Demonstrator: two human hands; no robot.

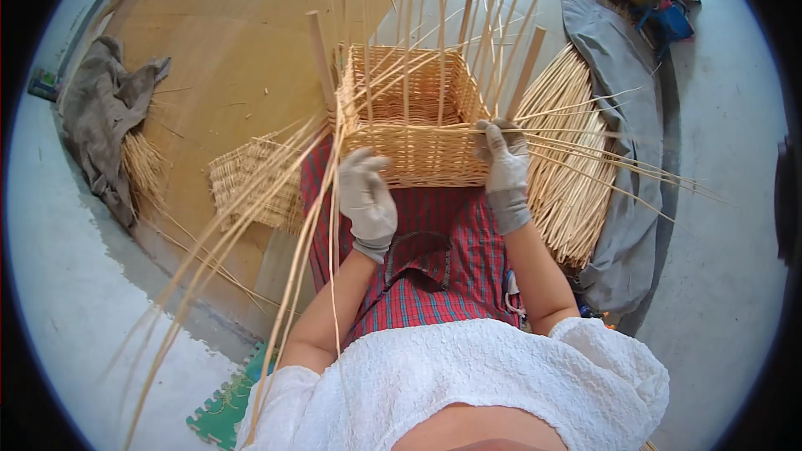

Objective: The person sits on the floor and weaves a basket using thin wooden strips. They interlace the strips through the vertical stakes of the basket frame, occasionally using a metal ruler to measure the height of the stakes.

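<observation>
A rectangular woven wicker basket (pixel 422 154) rests over my lap, its front wall facing me and tall thin stakes standing up from its walls. Both my hands wear pale gloves. At the front right corner, my right hand (pixel 505 169) is closed on a wicker rod (pixel 568 131) by the rim; its fingertips are partly hidden. My left hand (pixel 366 205) is beside the front left corner, fingers loosely bent and apart, with nothing seen in it. Long loose rods (pixel 242 209) fan out from the left corner toward me, and more stick out on the right.
To the right lies a large bundle of rods (pixel 568 159) on grey cloth (pixel 622 225). A flat woven piece (pixel 255 179) sits on the boards at the left, near a grey cloth (pixel 109 108) over more rods. Wooden posts (pixel 525 71) rise around the basket. Bags (pixel 664 21) stand far right.
</observation>
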